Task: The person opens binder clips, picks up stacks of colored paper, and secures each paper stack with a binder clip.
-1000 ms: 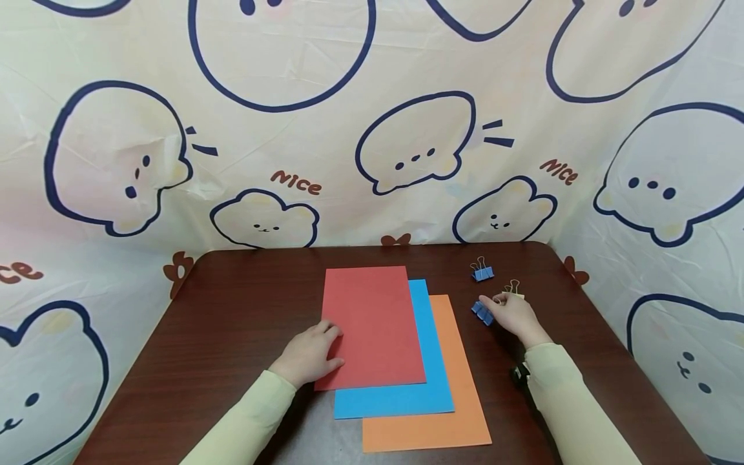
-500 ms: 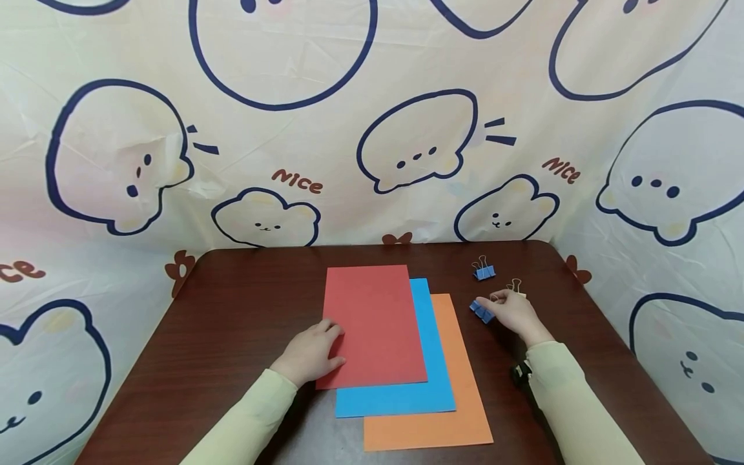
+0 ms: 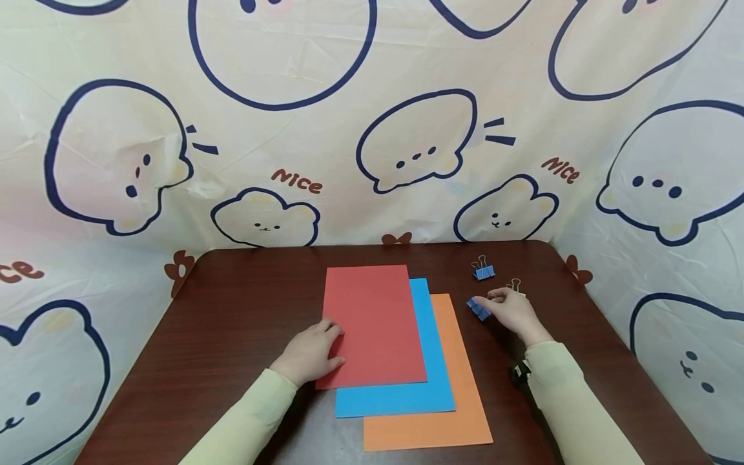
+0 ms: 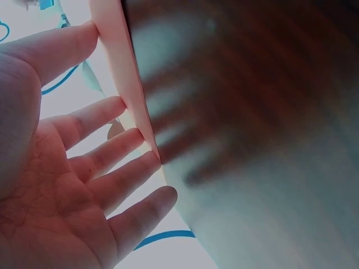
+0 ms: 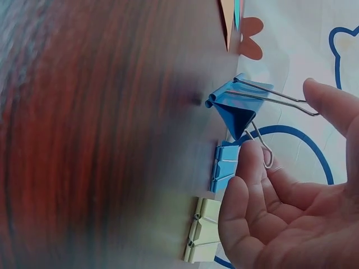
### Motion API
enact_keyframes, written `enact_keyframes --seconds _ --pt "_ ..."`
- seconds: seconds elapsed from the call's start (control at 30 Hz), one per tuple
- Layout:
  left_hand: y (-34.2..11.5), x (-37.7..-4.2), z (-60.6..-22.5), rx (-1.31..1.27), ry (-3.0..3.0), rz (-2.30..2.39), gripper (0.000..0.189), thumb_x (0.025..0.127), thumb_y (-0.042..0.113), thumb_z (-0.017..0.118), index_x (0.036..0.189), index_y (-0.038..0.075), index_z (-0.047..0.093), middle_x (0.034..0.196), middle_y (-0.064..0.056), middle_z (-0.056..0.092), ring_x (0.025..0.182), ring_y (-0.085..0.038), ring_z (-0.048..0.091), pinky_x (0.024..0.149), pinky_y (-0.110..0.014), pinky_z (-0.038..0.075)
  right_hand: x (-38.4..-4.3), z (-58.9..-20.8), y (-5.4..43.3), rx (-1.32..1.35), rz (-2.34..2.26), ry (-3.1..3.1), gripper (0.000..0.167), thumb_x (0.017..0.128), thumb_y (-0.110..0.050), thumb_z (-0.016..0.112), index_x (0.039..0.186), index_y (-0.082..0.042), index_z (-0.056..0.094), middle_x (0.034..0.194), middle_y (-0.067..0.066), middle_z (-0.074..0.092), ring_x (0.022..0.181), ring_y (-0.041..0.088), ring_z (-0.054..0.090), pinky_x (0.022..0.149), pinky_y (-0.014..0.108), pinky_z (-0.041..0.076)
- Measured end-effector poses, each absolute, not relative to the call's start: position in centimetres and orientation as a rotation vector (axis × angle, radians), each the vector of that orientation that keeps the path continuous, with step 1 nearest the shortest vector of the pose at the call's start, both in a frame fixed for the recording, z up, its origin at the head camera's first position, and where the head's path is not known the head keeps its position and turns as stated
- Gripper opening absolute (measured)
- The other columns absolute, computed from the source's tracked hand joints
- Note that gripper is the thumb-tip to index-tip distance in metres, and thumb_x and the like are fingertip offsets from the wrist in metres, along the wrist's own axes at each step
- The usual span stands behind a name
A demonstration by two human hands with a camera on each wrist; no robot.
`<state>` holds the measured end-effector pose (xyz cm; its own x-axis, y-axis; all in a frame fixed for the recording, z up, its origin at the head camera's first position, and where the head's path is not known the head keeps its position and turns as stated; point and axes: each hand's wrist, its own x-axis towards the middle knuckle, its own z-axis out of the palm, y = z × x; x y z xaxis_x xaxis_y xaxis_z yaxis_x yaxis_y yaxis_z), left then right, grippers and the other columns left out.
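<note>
My right hand [image 3: 517, 318] pinches a blue binder clip [image 5: 234, 116] by its wire handles, thumb on one and fingertips on the other. In the head view the clip's blue body sticks out left of the fingertips, right of the papers. My left hand [image 3: 308, 354] rests at the left edge of a red sheet [image 3: 372, 323], its fingers spread in the left wrist view and several fingertips touching the sheet's edge. Under the red sheet a blue sheet [image 3: 395, 402] and an orange sheet [image 3: 430, 434] show, each offset to the right and nearer the front.
A second blue binder clip [image 3: 484, 272] stands behind the right hand. Beside it a pale yellow binder clip [image 5: 203, 230] is mostly hidden by that hand in the head view. The brown table [image 3: 244, 290] ends at a patterned cloth [image 3: 337, 213] behind.
My right hand has tipped and shifted the pinched blue binder clip slightly left, toward the papers. The left hand and the sheets look unmoved.
</note>
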<state>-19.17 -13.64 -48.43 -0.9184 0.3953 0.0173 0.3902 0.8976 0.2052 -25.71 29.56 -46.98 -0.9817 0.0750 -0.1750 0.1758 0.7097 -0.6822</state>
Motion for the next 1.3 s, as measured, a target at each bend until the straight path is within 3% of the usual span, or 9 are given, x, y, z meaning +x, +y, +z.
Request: enact_keyframes --seconds 0.77,1.3 --pt "-13.1 -19.8 -47.2 0.641 3.003 0.242 0.050 0.086 0.031 0.084 0.124 0.005 0.065 0.121 -0.014 0.062 0.105 -0.030 0.065 0.091 -0.047 0.059 -25.8 -46.7 28.9 0.154 -1.167 2.817 0.068 0.098 -0.050 0.066 0.139 0.002 0.053 0.129 0.024 0.061 0.115 0.037 0.060 0.097 0.051 0.053" --pt "-13.3 -23.3 -45.7 0.567 2.972 0.374 0.027 0.091 0.027 0.079 0.104 0.006 0.070 0.101 -0.008 0.062 0.083 -0.019 0.059 0.081 -0.039 0.059 -25.8 -46.7 28.7 0.150 -1.200 2.832 0.065 0.097 -0.050 0.067 0.138 0.000 0.054 0.127 0.021 0.062 0.112 0.034 0.061 0.094 0.048 0.055"
